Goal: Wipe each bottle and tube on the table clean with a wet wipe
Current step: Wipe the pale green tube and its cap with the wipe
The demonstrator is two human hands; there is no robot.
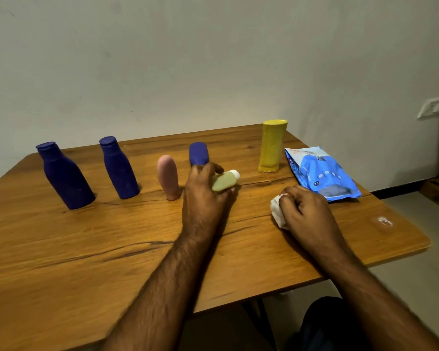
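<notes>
My left hand (205, 188) grips a small pale green bottle with a white cap (224, 181), tilted, low over the wooden table (86, 249). My right hand (304, 211) rests on the table and clutches a crumpled white wet wipe (276, 211). Along the back stand two dark blue bottles (66, 176) (118, 168), a pink tube (168, 177), a smaller blue tube (199, 153) partly hidden behind my left hand, and a yellow tube (271, 145).
A blue wet wipe pack (319, 173) lies at the table's right side behind my right hand. A small white smear (384, 220) marks the table near its right edge. A wall socket (432, 107) is on the wall at right.
</notes>
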